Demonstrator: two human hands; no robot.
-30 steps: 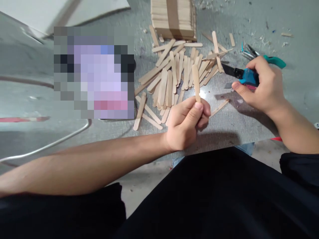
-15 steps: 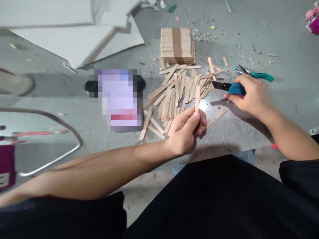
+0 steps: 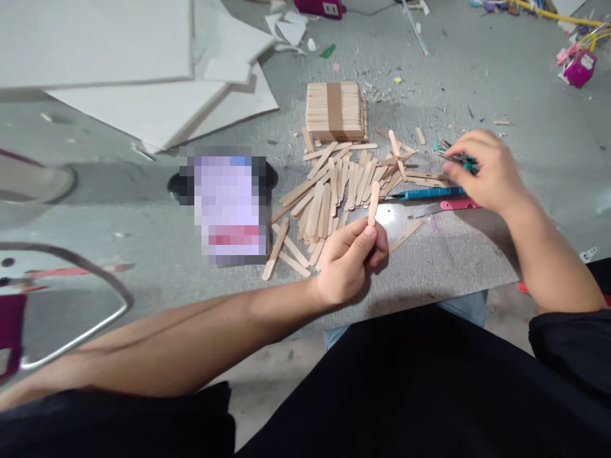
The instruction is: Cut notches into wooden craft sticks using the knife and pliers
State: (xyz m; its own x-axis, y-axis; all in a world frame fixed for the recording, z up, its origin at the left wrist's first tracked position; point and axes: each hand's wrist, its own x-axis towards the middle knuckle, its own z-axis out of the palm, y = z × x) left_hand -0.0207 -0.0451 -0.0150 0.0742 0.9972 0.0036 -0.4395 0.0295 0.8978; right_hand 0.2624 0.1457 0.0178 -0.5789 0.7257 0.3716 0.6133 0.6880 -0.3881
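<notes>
My left hand (image 3: 353,257) is closed, pinching a wooden popsicle stick (image 3: 373,202) upright between thumb and fingers. A small notch shows on the stick's edge just above the thumb. My right hand (image 3: 487,168) is over the pliers (image 3: 470,164) with thumb and fingers apart; it partly covers their green handles, and firm contact cannot be made out. Below it lie a blue utility knife (image 3: 432,193) and a pink-handled knife (image 3: 459,205). Loose popsicle sticks (image 3: 329,197) lie heaped beyond my left hand.
A banded stack of popsicle sticks (image 3: 315,113) stands behind the heap. To the left are a pixelated phone-like object (image 3: 226,203), white foam boards (image 3: 119,44) and a bent metal bar (image 3: 81,346). Small scraps and a purple object (image 3: 580,69) lie farther back.
My right hand has let go of the blue utility knife, which now lies on the table, and has moved over the pliers. My left hand still holds the popsicle stick. The view has shifted slightly.
</notes>
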